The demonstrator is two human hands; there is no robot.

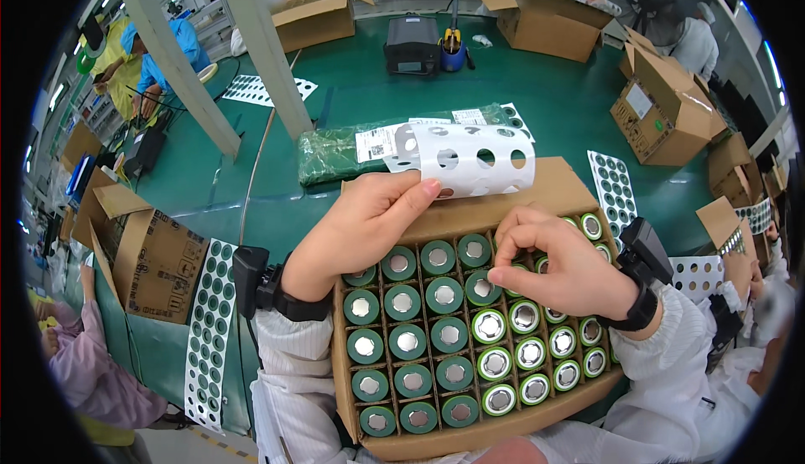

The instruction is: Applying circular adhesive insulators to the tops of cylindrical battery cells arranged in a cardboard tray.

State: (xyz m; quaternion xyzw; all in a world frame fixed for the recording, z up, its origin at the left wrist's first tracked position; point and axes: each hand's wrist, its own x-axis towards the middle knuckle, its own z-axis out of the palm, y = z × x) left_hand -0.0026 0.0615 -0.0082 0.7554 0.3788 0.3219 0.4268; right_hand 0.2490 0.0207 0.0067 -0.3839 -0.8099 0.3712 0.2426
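Note:
A curled white sheet (474,158) punched with round holes is pinched between the thumb and fingers of my left hand (377,216), above the far side of an open cardboard box (537,180). Upright cylindrical battery cells (529,352) fill the box, parted by cardboard dividers. Cells in the left columns wear dark green ring stickers; the lower right ones show bright green rims without them. My right hand (562,267) is curled over the box, thumb and fingertip at the edge of a green ring sticker (482,287) on a cell. It hides several cells beneath.
Behind the box lies a green plastic-wrapped pack (335,153). Sticker sheets (210,330) lie left and right (613,191). Cardboard cartons (163,267) stand around the green table (360,70), with a black device (412,44) and a blue tool holder (453,54). Metal posts (264,44) rise at left; co-workers sit around.

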